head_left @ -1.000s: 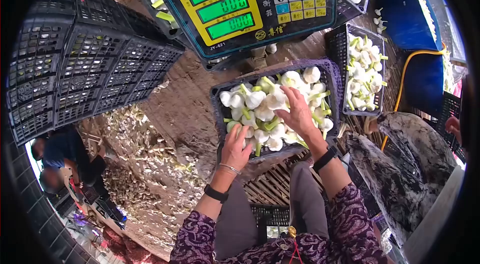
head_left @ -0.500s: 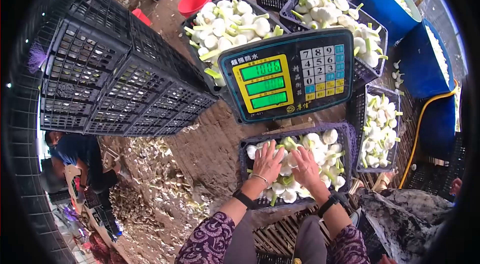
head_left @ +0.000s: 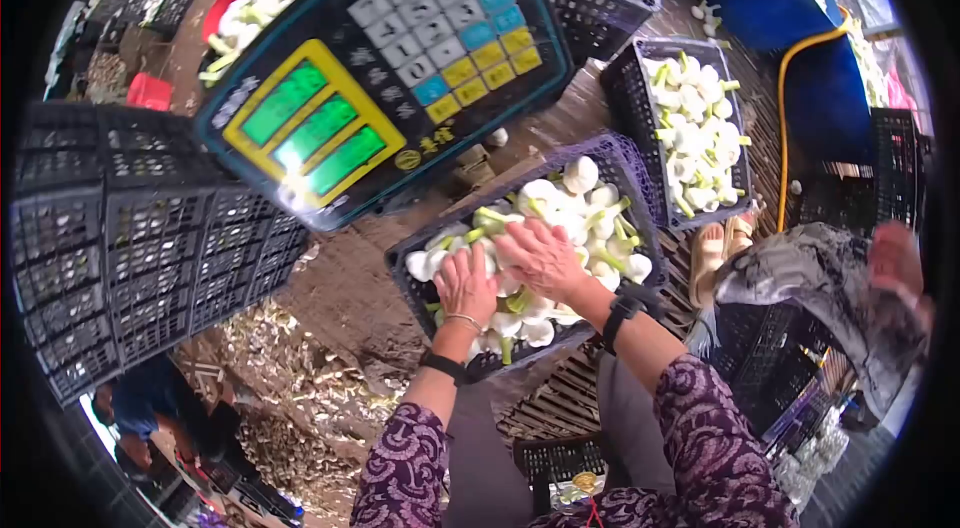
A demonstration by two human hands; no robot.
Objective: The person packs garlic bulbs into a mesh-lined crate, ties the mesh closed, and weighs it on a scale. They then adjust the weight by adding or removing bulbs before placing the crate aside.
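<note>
In the head view, a dark plastic crate [head_left: 655,273] full of white garlic bulbs [head_left: 580,174] with green stems sits in front of me. Purple netting lines its right side. My left hand [head_left: 468,288] lies on the bulbs left of the middle, fingers stretched out. Close beside it, my right hand [head_left: 543,260] rests flat on the garlic with its fingers spread. Neither hand lifts a bulb. A scale's display panel [head_left: 410,118] with green readouts and a keypad stands just beyond the crate; its figures are blurred.
Stacked black crates [head_left: 150,238] rise at the left. Another garlic crate [head_left: 745,173] stands to the right, near a blue barrel [head_left: 820,98] and a yellow hose [head_left: 783,128]. A person's blurred hand [head_left: 893,258] shows at far right. Another person [head_left: 165,403] is at lower left.
The view has turned, so the scale panel now looks tilted and farther left. My right hand has moved in closer to my left hand; both stay on the garlic.
</note>
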